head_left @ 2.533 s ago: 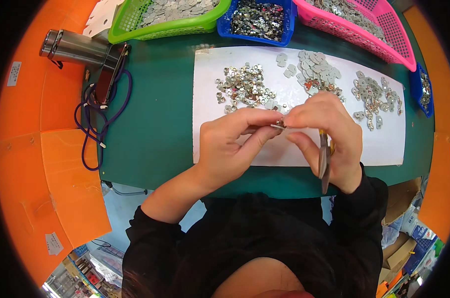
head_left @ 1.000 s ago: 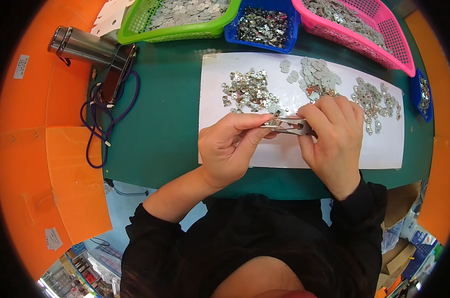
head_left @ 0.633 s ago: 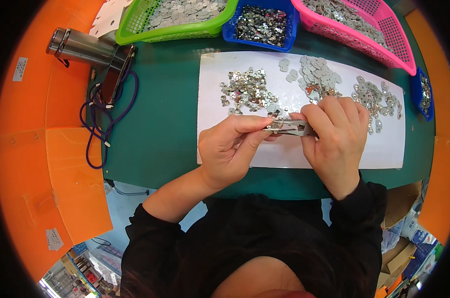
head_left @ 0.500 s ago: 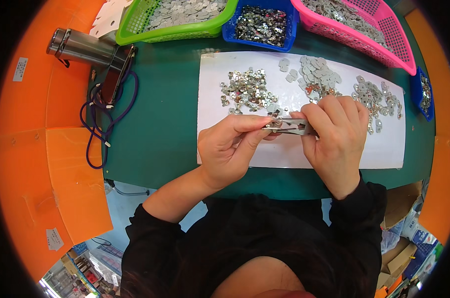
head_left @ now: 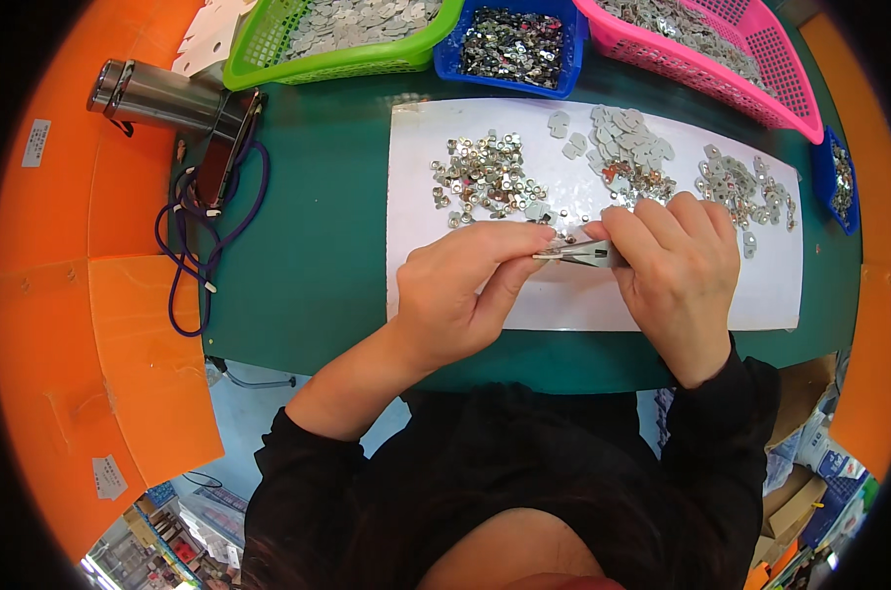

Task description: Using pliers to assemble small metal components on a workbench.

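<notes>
In my right hand (head_left: pixel 677 270) is a pair of metal pliers (head_left: pixel 595 252), its handles hidden in the curled fingers. The jaws point left and look nearly closed. My left hand (head_left: pixel 470 275) pinches thumb and forefinger together at the jaw tips, on a small flat metal piece (head_left: pixel 541 257) mostly hidden by the fingers. Both hands hover over the near part of a white sheet (head_left: pixel 465 313). Beyond them lie a heap of small shiny metal parts (head_left: pixel 487 172), a pile of flat grey plates (head_left: pixel 627 138) with brighter parts at its near edge, and a group of joined-looking grey pieces (head_left: pixel 731 182).
Along the back stand a green basket (head_left: pixel 342 67), a blue bin (head_left: pixel 509 84) and a pink basket (head_left: pixel 701 79), all holding metal parts. Another blue bin (head_left: pixel 839 182) is at the right. A steel flask (head_left: pixel 160 96) and purple cord (head_left: pixel 259 202) lie left on the green table (head_left: pixel 298 256).
The plier jaws were spread apart and are now nearly together. Both hands have shifted slightly to the right, the left thumb and forefinger staying at the jaw tips.
</notes>
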The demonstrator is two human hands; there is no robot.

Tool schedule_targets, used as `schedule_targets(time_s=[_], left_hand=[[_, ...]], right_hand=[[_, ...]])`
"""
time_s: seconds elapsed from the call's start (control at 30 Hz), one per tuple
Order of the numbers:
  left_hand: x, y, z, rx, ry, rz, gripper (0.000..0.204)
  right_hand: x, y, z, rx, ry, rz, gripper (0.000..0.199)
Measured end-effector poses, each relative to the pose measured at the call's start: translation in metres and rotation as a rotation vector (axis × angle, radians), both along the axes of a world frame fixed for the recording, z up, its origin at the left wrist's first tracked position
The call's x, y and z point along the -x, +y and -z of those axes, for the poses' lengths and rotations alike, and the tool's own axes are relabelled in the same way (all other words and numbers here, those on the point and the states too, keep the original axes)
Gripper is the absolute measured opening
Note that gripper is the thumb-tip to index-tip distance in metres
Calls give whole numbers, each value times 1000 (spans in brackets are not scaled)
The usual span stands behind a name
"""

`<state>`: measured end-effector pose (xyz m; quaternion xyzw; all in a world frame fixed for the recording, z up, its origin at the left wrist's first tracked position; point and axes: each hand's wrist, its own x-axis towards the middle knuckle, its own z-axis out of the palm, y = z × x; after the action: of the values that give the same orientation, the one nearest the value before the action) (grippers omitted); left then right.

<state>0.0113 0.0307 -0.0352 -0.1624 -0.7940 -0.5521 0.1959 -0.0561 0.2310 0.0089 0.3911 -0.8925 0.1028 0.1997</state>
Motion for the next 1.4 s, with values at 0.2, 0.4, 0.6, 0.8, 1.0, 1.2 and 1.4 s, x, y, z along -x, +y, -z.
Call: schedule_targets(time_s=[0.2, 0.4, 0.6, 0.8, 1.0, 1.2, 1.4], left_hand=[[8, -2, -1, 311, 240, -69, 26], [7, -9, -3, 456, 177, 51, 21], [5, -9, -13, 505, 119, 122, 22], [2, -9, -14, 655, 129, 118, 17], [6, -12, -8, 222, 129, 84, 3], [5, -6, -7, 229, 118, 101, 12], [4, -5, -8, 311, 128, 133, 3]], right_hand=[[1, 0, 1, -92, 67, 1, 16], [3, 6, -2, -284, 88, -38, 15], [6, 7, -13, -387, 159, -117, 11], [8, 7, -20, -344, 19, -141, 11], [13, 23, -25, -57, -964, -211, 18], [23, 14, -28, -113, -1576, -290, 38], [29, 9, -27, -174, -1730, -266, 43]])
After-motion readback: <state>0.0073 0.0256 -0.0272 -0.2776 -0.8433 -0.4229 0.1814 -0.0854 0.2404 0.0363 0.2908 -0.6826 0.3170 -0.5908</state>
